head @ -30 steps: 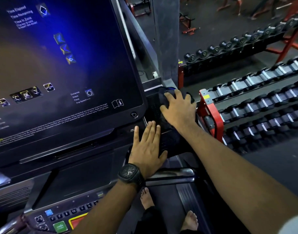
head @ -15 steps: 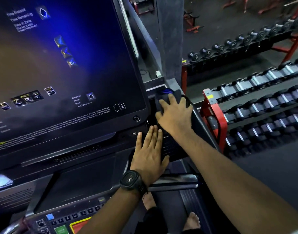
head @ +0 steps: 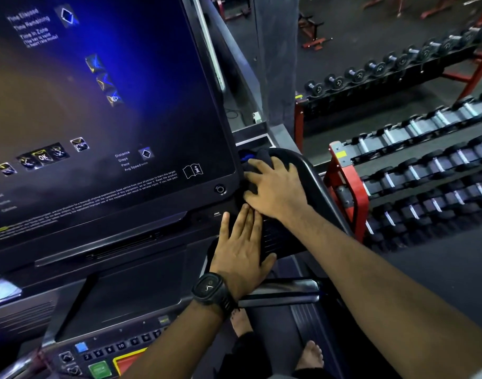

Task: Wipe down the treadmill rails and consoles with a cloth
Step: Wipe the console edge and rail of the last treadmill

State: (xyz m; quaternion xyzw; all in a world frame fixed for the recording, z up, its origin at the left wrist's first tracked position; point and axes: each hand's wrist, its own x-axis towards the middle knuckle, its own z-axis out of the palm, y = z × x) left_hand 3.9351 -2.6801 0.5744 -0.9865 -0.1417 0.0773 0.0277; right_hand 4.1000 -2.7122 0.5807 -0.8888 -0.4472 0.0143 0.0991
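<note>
Right hand (head: 278, 187) lay flat with fingers spread, an open palm pressing the dark cloth (head: 259, 155) onto the console's right wing (head: 315, 177), mid-frame, just right of the screen's lower corner; nothing was clenched. Against a second earlier, it had slid a shade leftward toward the screen (head: 111, 119); over the last half-second it barely budged. Left hand (head: 240, 250) stayed put just below, released and flat on the console; its straight fingertips now appeared to touch the right hand's thumb side, where a small gap had shown before. A black watch (head: 211, 292) sat on that wrist; keypad (head: 111, 348) at lower left; bare feet (head: 312, 354) at the bottom edge; dumbbell rack (head: 337, 170) filled the right side.
</note>
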